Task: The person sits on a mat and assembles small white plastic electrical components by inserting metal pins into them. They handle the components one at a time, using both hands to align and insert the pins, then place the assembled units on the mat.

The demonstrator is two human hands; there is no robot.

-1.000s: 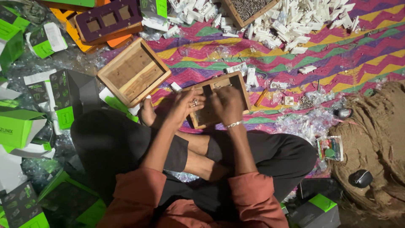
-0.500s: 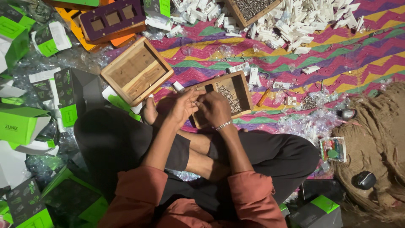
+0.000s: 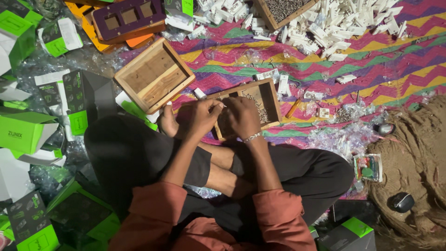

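I sit cross-legged on a zigzag-patterned mat. My left hand and my right hand are pressed together over the near left end of a shallow wooden tray that holds small metal screws. Their curled fingertips meet on a small pale part, mostly hidden by the fingers. A bracelet circles my right wrist. My hands hide the tray's left half.
An empty wooden box lies left of the tray. Purple and orange trays, a screw-filled box and a heap of white plastic parts lie beyond. Green cartons crowd the left, and a brown sack lies right.
Both hands have slid a little to the left over the tray, so more of its right side and the screws in it now shows. They stay pressed together.
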